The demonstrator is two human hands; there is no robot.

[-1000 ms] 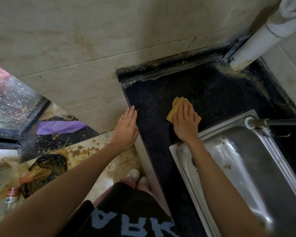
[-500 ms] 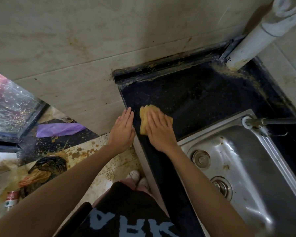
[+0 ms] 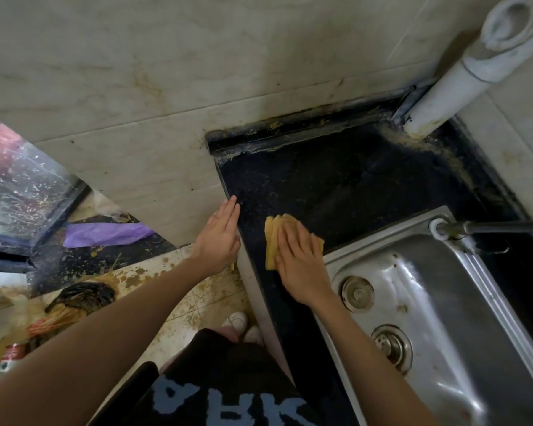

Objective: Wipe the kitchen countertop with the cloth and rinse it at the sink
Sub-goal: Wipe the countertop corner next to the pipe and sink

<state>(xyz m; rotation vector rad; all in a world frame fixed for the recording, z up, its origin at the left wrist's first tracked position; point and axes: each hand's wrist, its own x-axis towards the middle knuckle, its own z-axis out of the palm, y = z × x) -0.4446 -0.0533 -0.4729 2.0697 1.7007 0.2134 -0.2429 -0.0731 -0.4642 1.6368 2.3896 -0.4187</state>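
My right hand (image 3: 299,265) presses flat on the cloth (image 3: 273,238), centre frame; left hand (image 3: 220,238) rests spread on the counter (image 3: 351,186) edge. Recommend firm, overlapping strokes toward the grime upper right.

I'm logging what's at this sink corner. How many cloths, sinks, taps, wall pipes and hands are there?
Yellow cloth: 1
Steel sink: 1
Tap: 1
White pipe: 1
Hands: 2, left hand, right hand
Total: 6

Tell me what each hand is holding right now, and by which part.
Nothing is gripped. The right hand presses flat on the yellow cloth, covering its right part; the left hand rests open at the countertop edge.
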